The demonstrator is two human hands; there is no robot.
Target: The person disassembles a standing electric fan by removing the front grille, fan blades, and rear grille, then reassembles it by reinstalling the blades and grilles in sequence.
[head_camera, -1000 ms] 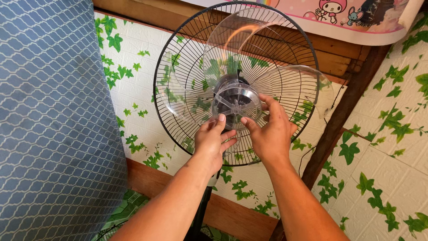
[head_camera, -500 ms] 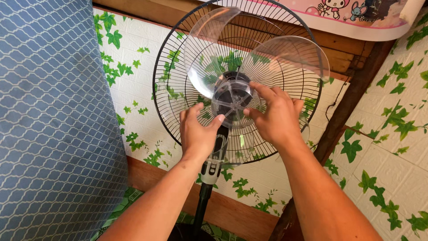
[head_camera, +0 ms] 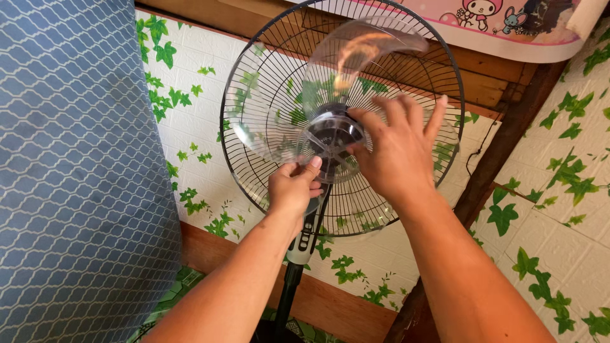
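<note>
Meanwhile the clear fan blade [head_camera: 356,57] has turned; one lobe now stands up top, so it rotates freely on the hub [head_camera: 327,136]. Left hand [head_camera: 293,187] pinches the blade's lower edge; right hand [head_camera: 397,152] cups the hub, fingers spread, their grasp hidden. Rear grille [head_camera: 254,76] stays mounted; the stand's base is cut off.

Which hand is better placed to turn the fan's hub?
Probably the right hand: its fingers lie on the hub. The left hand sits lower, pinching the clear blade at its base.
</note>
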